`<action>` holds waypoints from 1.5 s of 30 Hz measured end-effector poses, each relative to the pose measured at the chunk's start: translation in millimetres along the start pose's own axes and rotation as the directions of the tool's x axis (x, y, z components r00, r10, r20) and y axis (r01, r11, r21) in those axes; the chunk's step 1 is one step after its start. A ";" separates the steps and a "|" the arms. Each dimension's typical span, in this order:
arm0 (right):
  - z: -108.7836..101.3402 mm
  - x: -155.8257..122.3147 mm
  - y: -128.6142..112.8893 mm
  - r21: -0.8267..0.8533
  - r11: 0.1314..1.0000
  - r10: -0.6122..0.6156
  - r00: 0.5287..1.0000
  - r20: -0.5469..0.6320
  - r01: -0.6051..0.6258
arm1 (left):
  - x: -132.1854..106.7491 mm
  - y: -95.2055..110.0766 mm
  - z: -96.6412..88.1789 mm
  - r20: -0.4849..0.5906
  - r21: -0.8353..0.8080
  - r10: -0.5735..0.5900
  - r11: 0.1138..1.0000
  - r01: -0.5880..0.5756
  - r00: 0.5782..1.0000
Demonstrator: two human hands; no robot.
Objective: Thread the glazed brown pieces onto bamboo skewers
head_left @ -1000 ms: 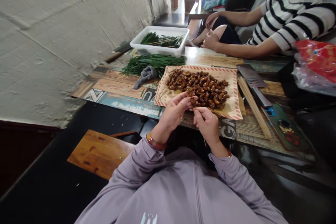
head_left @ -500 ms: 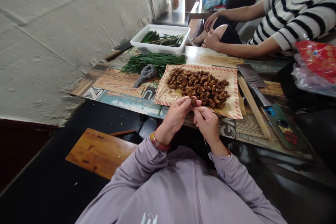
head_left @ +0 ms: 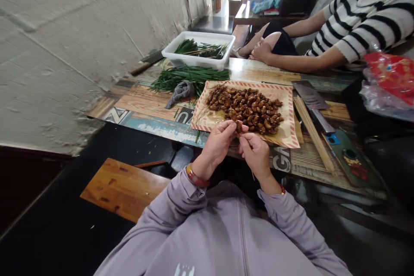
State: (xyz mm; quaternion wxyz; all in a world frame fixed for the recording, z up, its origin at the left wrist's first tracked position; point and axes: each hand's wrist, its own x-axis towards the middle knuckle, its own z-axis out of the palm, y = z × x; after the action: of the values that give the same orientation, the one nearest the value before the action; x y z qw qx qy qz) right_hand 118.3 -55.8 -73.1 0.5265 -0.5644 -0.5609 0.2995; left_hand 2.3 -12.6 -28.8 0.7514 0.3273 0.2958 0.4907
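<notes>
Between the fingertips of my left hand (head_left: 221,138) is a small dark-brown glazed food piece (head_left: 238,127), of the same look as those on the paper. My right hand (head_left: 255,151) pinches a thin wooden skewer (head_left: 253,175), whose lower end sticks out below the palm. Both hands meet at the near edge of a striped paper sheet (head_left: 287,136). A heap of brown glazed pieces (head_left: 247,105) covers the middle of that sheet. Thin skewers lie at its left side, partly under the heap. Whether the skewer tip is inside the held piece is hidden by my fingers.
Green chives (head_left: 190,76) and a grey cloth (head_left: 181,91) lie left of the paper. Behind stands a white tub (head_left: 166,51) of greens. On the right are bamboo skewers (head_left: 313,133), a cleaver (head_left: 310,95) and a phone (head_left: 354,159). A person in stripes (head_left: 365,21) sits opposite.
My two hands stay together in nearly the same place with the food piece and skewer. The person opposite has brought their hands together at the knee.
</notes>
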 end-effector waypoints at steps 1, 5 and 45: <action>0.0 0.0 -0.1 -0.001 1.000 0.000 1.000 0.000 0.000 | -0.4 -0.1 0.5 -0.005 -0.001 0.005 1.000 -0.005 1.000; -0.2 0.2 -0.8 -0.011 1.000 -0.013 1.000 0.002 0.013 | -2.1 -2.2 1.2 0.000 -0.001 0.006 1.000 -0.006 1.000; 1.2 -1.8 -6.9 -0.108 0.988 -0.110 0.993 0.038 0.113 | 6.6 19.8 -11.5 -0.078 0.107 0.162 0.982 -0.153 0.984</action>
State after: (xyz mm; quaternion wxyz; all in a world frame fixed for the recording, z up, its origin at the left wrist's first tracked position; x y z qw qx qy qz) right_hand 114.7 -58.4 -67.5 0.5015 -0.5554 -0.6156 0.2471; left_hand -15.0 1.9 -21.2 0.6792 0.3657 0.3253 0.5469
